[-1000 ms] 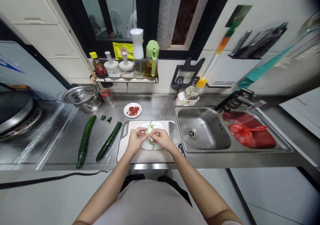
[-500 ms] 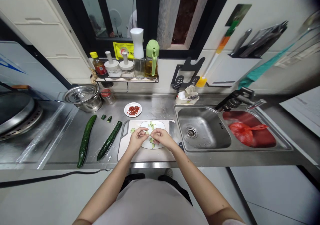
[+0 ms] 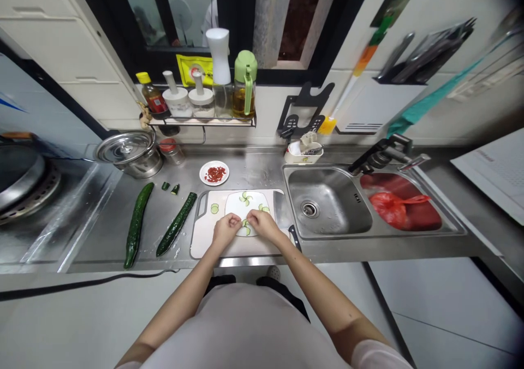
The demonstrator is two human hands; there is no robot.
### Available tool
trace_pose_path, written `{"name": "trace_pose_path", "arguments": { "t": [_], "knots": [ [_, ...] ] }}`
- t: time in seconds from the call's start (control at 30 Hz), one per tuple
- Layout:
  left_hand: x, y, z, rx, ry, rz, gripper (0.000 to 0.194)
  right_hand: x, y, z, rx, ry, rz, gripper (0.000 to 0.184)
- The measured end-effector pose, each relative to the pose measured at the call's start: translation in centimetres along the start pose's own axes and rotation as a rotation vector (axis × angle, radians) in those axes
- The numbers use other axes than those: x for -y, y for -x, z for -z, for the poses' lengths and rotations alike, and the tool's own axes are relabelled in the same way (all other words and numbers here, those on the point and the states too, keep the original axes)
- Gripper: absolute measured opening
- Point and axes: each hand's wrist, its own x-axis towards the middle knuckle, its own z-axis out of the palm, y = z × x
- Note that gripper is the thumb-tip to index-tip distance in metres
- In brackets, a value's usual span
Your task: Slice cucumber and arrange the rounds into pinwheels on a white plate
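Note:
Over the near part of a white plate (image 3: 233,201), my left hand (image 3: 228,229) and my right hand (image 3: 262,225) face each other with fingers pinched. A thin cucumber slice (image 3: 245,225) shows between the fingertips; the fingers partly cover it. Further slices form a small pinwheel (image 3: 245,198) at the plate's far side and a cluster (image 3: 264,208) at its right. The plate stands on a pale cutting board (image 3: 200,240), where a few round cucumber slices (image 3: 214,209) lie on the left. A black-handled knife (image 3: 294,238) rests at the board's right edge.
Two dark green cucumbers (image 3: 138,224) lie left of the board, near cut cucumber ends (image 3: 174,189). Behind the board is a small dish (image 3: 214,173) of chopped red bits. A steel pot (image 3: 133,153) stands back left; a double sink (image 3: 329,205) lies right.
Both hands have moved toward me over the plate, from its middle to its near part, uncovering the right-hand cluster. The camera view has shifted slightly.

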Motion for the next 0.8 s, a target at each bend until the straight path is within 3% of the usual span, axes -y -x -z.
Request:
{"name": "trace_pose_path", "arguments": {
  "t": [0.27, 0.8],
  "knots": [
    [-1.0, 0.4, -0.9, 0.029, -0.431, 0.077, 0.009, -0.5, 0.1, -1.3, 0.143, 0.369, 0.019, 0.024],
    [-1.0, 0.0, -1.4, 0.066, -0.546, 0.058, 0.015, -0.6, -0.1, -1.5, 0.233, 0.526, 0.006, 0.028]
  ]
}}
